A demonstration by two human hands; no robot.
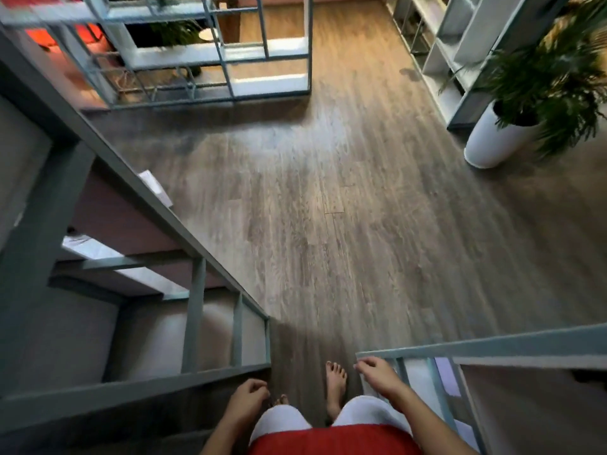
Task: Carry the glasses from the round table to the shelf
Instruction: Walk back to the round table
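Both empty: left grip (249,398) and right grip (377,372) hang loosely curled, with no glasses and no round table in sight. My right grip sits just beside the metal shelf frame (492,343), so I could clip its corner. Far ahead of that grip, the potted plant (496,139) could snag a loaded carry.

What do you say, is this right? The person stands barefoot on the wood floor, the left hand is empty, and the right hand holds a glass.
One thing is wrong: the head view shows the right hand holding no glass, fingers loosely curled. The left hand is empty, as stated.
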